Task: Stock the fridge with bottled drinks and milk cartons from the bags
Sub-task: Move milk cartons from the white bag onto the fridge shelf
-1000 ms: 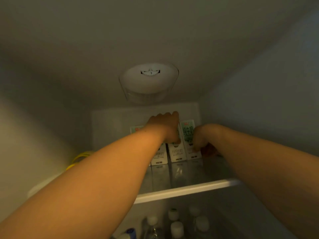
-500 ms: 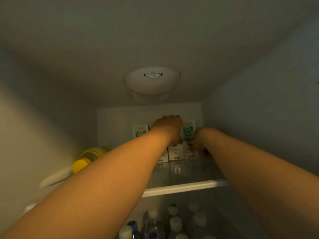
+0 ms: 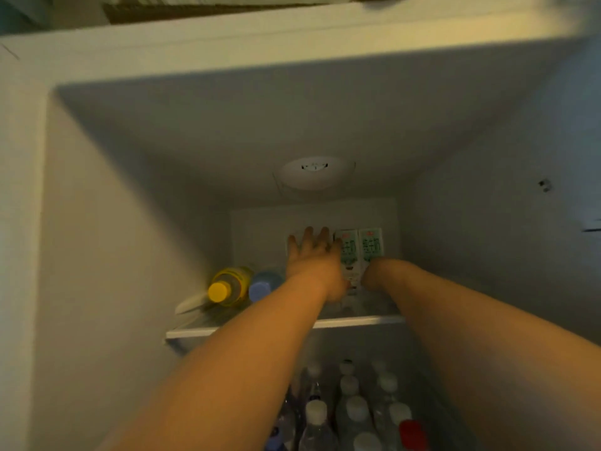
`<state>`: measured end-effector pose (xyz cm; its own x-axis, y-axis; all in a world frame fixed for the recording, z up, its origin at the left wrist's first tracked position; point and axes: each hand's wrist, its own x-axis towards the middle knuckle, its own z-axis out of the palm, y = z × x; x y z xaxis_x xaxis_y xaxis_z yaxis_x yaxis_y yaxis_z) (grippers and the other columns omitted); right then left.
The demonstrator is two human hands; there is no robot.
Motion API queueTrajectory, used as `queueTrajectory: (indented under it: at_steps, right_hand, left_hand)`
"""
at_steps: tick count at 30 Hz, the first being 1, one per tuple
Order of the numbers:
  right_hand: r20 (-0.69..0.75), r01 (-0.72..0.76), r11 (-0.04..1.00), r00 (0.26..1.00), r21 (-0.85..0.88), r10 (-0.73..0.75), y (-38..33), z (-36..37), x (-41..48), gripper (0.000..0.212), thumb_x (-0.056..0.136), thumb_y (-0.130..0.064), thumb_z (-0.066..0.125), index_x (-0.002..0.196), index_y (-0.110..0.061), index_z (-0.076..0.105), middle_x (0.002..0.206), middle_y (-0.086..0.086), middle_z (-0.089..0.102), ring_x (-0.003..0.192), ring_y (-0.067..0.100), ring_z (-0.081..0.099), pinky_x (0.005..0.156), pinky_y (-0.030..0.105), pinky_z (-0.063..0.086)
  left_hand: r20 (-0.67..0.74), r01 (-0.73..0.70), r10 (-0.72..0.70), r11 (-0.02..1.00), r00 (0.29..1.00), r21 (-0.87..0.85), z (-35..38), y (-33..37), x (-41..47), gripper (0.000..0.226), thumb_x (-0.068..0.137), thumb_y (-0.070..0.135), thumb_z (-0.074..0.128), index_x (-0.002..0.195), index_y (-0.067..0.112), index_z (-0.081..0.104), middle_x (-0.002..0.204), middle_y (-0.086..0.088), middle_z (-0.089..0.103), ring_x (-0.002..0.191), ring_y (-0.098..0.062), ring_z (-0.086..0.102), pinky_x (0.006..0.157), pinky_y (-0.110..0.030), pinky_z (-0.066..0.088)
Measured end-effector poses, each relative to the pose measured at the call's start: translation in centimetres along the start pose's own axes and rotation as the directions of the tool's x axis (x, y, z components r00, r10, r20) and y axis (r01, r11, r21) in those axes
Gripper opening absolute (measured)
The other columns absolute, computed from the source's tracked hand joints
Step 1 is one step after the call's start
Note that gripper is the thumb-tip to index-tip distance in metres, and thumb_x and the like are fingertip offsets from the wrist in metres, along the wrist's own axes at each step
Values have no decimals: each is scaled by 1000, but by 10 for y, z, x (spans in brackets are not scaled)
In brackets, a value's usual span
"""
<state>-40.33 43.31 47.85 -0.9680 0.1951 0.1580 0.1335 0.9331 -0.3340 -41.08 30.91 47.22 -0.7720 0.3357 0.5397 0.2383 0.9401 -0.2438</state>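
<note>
Head cam looks up into the fridge (image 3: 130,222): the person's left hand (image 3: 310,258) is up at the back of the top shelf (image 3: 357,320), fingers straight and spread wide, just left of two green-and-white milk cartons (image 3: 370,247) standing upright side by side. Right hand (image 3: 374,275) sits low at the foot of those cartons with its fingers out of sight, so can't tell if it's gripping anything. A yellow-capped bottle (image 3: 231,284) and a blue-capped bottle (image 3: 264,284) lie on the shelf's left side, and white-capped bottles (image 3: 356,406) stand below.
</note>
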Motion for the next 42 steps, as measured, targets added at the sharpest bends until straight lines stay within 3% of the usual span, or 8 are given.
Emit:
queueTrajectory:
  at_steps: [5,10,13,17,22,28,35,42]
  right_hand:
    - [-67,112,993,992,47,-109,-12,11,-17,58,97,-36,50,149,-16,33,151,10,39,137,31,38,115,41,29]
    - [-100,178,983,980,51,-172,-16,-9,-93,70,102,-42,40,154,-7,8,160,18,12,147,37,14,118,44,14]
    - [-131,196,980,971,-25,-198,-18,-10,-120,80,97,-58,39,156,-23,0,163,12,1,149,36,3,121,48,9]
    - [-188,260,964,945,-60,-267,-15,-5,-170,78,92,-62,43,155,-30,8,161,9,15,146,38,14,118,55,16]
    - [-261,377,921,883,-98,-390,-3,8,-244,60,96,-48,46,150,-29,26,151,6,35,137,35,32,109,56,27]
    - [-270,460,886,847,-57,-458,10,37,-325,52,96,-34,46,146,-25,34,145,7,43,130,33,42,105,52,32]
    - [-320,551,835,792,10,-519,27,80,-407,50,95,-36,47,143,-29,37,139,2,48,124,30,44,101,49,35]
    - [-327,636,772,726,-19,-605,71,150,-509,59,93,-40,51,148,-33,32,149,-8,36,142,19,25,114,48,19]
  left_hand:
    - [-22,63,-63,998,998,-18,-19,-17,-52,81,93,66,37,158,28,7,166,-3,-6,150,-34,-15,116,-62,-8]
    - [29,172,-171,984,985,-42,-50,-35,-102,79,93,72,29,157,33,3,166,-1,-8,150,-34,-14,118,-61,-6]
    - [65,190,-187,980,980,-51,-70,-39,-139,79,93,71,30,157,34,2,166,-1,-8,151,-33,-13,119,-60,-3]
    - [52,188,-184,980,981,-70,-87,-44,-192,79,95,68,35,158,33,3,166,0,-8,151,-31,-12,118,-58,2]
    - [1,153,-153,987,988,-44,-99,-47,-267,73,96,63,37,156,32,10,166,0,1,151,-31,1,119,-57,10]
    - [-10,167,-170,979,985,-118,-107,-42,-362,67,98,59,37,154,29,17,165,0,11,150,-28,9,119,-53,15]
    - [11,184,-187,954,982,-236,-103,-15,-462,65,98,59,35,154,32,18,165,3,11,151,-24,3,120,-51,8]
    - [98,263,-244,906,965,-332,-79,36,-577,71,94,66,30,155,37,10,165,9,4,151,-19,-3,121,-46,1]
